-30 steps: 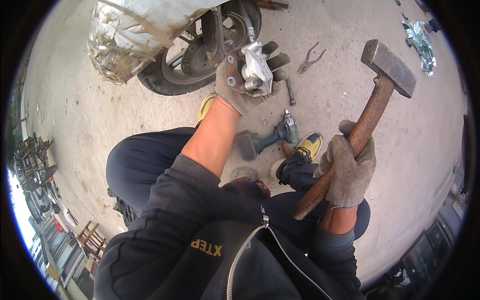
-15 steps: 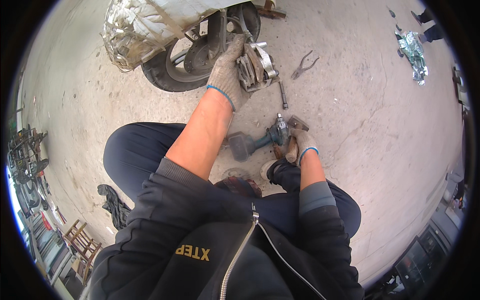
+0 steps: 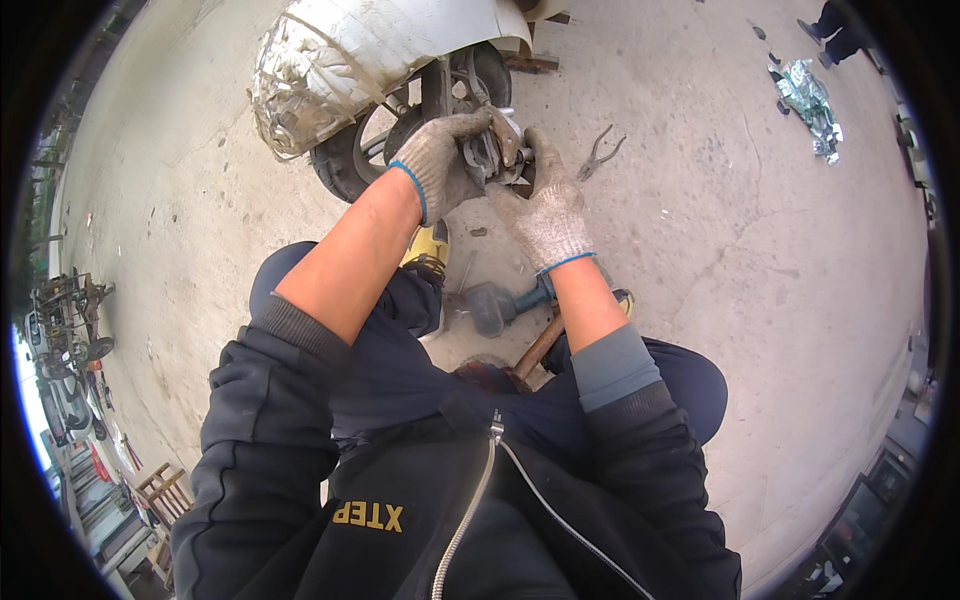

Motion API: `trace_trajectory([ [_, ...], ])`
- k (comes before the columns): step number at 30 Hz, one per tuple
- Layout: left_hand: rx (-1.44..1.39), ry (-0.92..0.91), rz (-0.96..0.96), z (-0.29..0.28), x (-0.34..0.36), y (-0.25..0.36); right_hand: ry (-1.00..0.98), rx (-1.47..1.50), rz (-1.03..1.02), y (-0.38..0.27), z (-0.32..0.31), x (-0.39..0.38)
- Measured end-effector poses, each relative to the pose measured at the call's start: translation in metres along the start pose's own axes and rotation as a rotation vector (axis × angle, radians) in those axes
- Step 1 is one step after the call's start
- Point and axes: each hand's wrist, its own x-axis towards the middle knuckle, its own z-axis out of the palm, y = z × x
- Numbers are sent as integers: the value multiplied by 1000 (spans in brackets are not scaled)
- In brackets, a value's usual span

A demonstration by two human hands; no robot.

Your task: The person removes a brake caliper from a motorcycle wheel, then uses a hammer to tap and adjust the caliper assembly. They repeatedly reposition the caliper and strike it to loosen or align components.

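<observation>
My left hand (image 3: 432, 160), in a knitted glove with a blue cuff edge, grips the left side of a metal brake caliper (image 3: 484, 155) beside the wheel (image 3: 345, 165). On the caliper's other side is my gloved right hand (image 3: 550, 210), thumb and fingers closed around its edge. The caliper shows stacked plates and a shiny bracket; the gloves cover part of it. Below my hands lies a blue-grey cordless power tool (image 3: 490, 308), its front hidden by my right wrist. The wooden hammer handle (image 3: 538, 348) slants between my legs. Pliers (image 3: 600, 155) lie partly spread on the floor to the right.
A plastic-wrapped white vehicle body (image 3: 400, 40) overhangs the wheel. Behind it is a brown block (image 3: 533, 63). Crumpled silvery-green foil (image 3: 810, 105) lies far right, near another person's legs (image 3: 840, 35). A wooden stool (image 3: 163, 490) stands at the left edge.
My right hand has let go of the hammer and moved up to the caliper. My left hand has shifted slightly left and down with it. The hammer handle now lies nearer my lap.
</observation>
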Motion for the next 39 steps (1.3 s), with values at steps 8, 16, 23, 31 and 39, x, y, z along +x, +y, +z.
trace_trajectory([
  [8, 217, 1, -53, 2, -1, 15, 219, 79, -21, -8, 12, 4],
  [16, 238, 73, -96, 1, 9, 12, 298, 44, 2, -1, 25, 4],
  [23, 288, 177, -95, 0, 14, 6, 233, 105, 47, -3, 26, 3],
  [31, 225, 109, -85, -14, 18, 9, 180, 168, 51, -3, 22, 4],
  [39, 74, -100, -131, -28, 22, 13, 243, 166, -90, 3, 28, 7],
])
